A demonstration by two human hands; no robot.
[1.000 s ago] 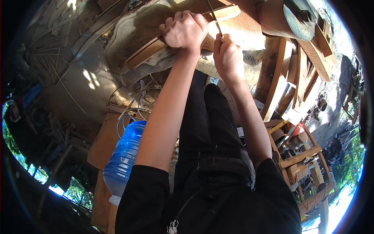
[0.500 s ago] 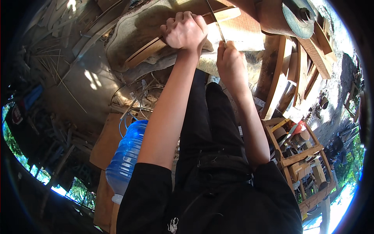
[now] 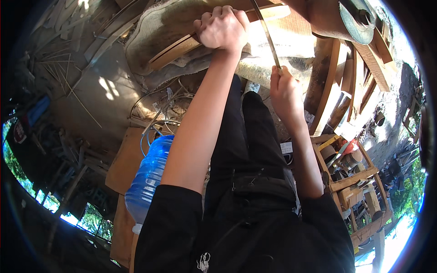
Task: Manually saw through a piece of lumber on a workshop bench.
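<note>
My left hand point(image 3: 223, 29) is closed over a narrow curved wooden piece point(image 3: 175, 52) with a dark slot along its left part. The piece lies across a big pale slab of wood point(image 3: 143, 38). My right hand point(image 3: 287, 93) is wrapped round the grip of what looks like a handsaw, largely hidden by the fingers. Its long, thin, slightly bowed blade point(image 3: 266, 32) runs up and away, crossing the wooden piece to the right of my left hand. Whether the blade has cut into the wood cannot be made out.
A blue plastic water bottle point(image 3: 150, 175) lies beside my left forearm, near a brown board point(image 3: 125, 157). Curved planks point(image 3: 331, 88) lean at the right below a thick round metal-ended cylinder point(image 3: 339, 20). A wooden frame rack point(image 3: 353, 179) holds tools at lower right. Thin sticks point(image 3: 63, 75) litter the left ground.
My right hand has pulled back toward me and slightly right, drawing the blade along and showing more of it. My left hand stays on the wooden piece; the whole view has shifted a little.
</note>
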